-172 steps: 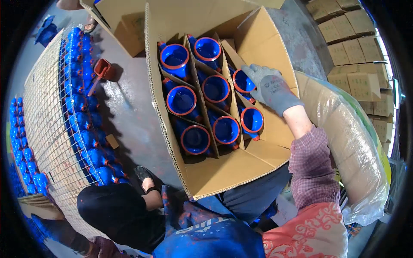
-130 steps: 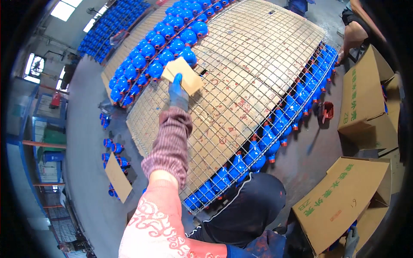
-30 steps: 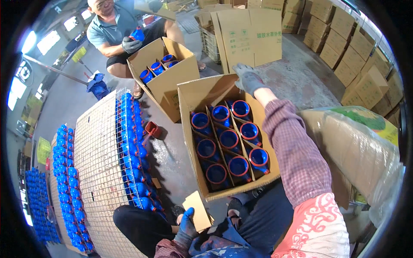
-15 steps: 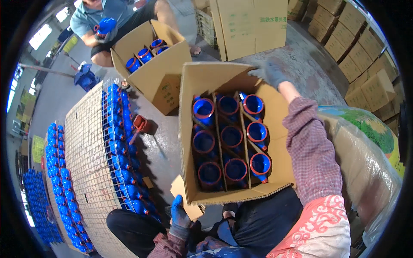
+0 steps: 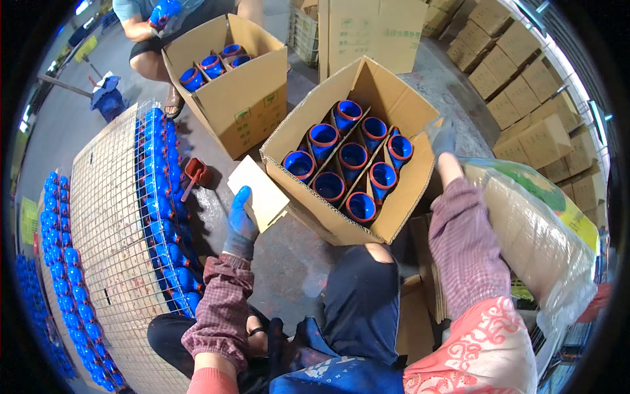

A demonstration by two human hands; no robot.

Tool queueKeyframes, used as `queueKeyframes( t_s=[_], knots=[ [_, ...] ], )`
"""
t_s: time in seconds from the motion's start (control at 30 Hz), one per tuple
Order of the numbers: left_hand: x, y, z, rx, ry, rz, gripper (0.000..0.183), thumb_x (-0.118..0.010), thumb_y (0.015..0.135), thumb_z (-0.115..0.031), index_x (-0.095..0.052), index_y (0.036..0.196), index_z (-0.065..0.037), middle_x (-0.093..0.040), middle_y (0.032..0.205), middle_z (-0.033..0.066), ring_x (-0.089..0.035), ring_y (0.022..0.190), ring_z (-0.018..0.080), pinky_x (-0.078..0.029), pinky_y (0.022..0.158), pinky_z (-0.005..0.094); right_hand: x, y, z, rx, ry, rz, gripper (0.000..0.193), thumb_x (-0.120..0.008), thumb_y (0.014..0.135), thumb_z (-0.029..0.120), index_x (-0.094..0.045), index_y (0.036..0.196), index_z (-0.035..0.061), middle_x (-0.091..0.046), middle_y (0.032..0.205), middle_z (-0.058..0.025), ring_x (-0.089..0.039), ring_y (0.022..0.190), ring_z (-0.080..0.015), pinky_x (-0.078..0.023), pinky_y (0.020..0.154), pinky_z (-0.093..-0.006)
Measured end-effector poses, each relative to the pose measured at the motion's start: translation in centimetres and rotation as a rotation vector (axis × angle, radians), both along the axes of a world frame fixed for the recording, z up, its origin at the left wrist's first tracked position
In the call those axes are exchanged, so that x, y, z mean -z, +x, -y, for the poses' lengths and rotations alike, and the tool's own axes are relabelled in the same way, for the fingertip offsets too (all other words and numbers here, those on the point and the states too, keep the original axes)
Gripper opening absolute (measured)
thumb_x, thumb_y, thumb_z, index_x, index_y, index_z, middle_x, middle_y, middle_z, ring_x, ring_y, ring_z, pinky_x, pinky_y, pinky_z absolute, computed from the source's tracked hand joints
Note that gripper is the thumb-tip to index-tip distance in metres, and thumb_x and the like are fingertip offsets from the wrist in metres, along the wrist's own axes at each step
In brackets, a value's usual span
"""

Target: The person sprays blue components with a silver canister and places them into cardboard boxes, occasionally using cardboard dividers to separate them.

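Observation:
An open cardboard box stands in front of me, turned cornerwise. Several blue cup-shaped parts with red rims sit upright in it, between cardboard dividers. My right hand, in a grey glove, is closed at the box's right rim; its fingers are blurred and partly hidden. Left of the box, my left hand, in a blue-stained glove, grips a small stack of flat cardboard sheets, thumb on top. The sheets lie close beside the box's left wall.
Across from me a person holds a blue part beside another partly filled box. Wire mesh racks with rows of blue parts stand left, near a red scoop-like container. A plastic-wrapped bundle lies right; stacked cartons stand behind.
The box has turned from square-on to cornerwise. My right hand has moved down along with its rim. My left hand has moved up and left, bringing the cardboard sheets out into view.

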State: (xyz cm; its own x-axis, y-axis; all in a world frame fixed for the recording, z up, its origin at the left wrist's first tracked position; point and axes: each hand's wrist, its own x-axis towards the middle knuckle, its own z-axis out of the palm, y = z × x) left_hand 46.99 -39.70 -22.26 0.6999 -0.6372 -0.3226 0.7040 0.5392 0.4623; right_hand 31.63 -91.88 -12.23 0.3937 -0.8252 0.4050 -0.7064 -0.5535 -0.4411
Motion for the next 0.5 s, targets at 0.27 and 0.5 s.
queueKeyframes(
  t_s=[0.27, 0.5],
  knots=[
    [-14.5, 2.4, -12.2, -0.072, 0.179, 0.291, 0.060, -0.059, 0.091, -0.042, -0.047, 0.135, -0.002, -0.064, 0.117, 0.0153, -0.066, 0.103, 0.0314, -0.056, 0.086, 0.0490, -0.4, -8.8, -27.4, -0.051, 1.058, 0.932, 0.034, -0.066, 0.078, 0.014, -0.065, 0.108, -0.0017, -0.066, 0.096, -0.0069, -0.061, 0.087, -0.0202, -0.048, 0.081, -0.0363],
    [-17.2, -3.4, -21.1, -0.156, 0.214, 0.339, 0.057, -0.058, 0.091, -0.044, -0.049, 0.133, -0.005, -0.063, 0.114, 0.0142, -0.067, 0.098, 0.0328, -0.058, 0.079, 0.0487, 1.4, -9.1, -27.5, 0.073, 0.891, 0.844, 0.023, -0.062, 0.077, 0.008, -0.063, 0.096, -0.0049, -0.063, 0.088, -0.0104, -0.057, 0.077, -0.0264, -0.045, 0.075, -0.0381]
  ],
)
